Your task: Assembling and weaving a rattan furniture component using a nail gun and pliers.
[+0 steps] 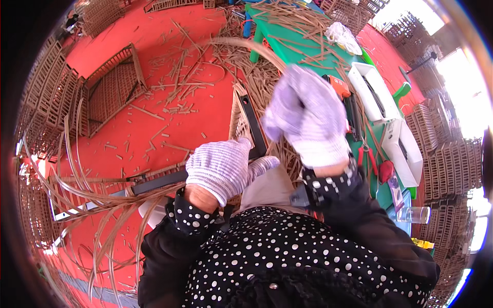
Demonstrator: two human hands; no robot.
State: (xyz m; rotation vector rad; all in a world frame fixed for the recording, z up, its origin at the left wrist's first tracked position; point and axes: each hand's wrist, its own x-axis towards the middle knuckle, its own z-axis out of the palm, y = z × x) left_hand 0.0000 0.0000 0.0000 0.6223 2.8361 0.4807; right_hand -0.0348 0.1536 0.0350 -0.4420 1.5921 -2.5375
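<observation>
Both my hands wear pale knit gloves with purple stripes. My left hand (218, 169) is closed over the corner of a black frame (250, 115), its thumb stretched to the right. Brown weaving (239, 122) shows inside the frame's upper part, and a long dark bar (159, 182) runs off to the left. My right hand (310, 115) is raised to the right of the frame, smeared by motion, and looks closed. A brown flat strip (251, 43), blurred into an arc, runs to the top of this hand. The part inside the fist is hidden.
On the right stands a green table (277, 36) with strips, an orange-and-black tool (339, 87), red-handled pliers (365, 154), white boxes (371, 92) and a clear cup (413, 214). Long loose strips (110, 226) trail at left. Woven crates (115, 87) and scraps lie on the red floor (190, 133).
</observation>
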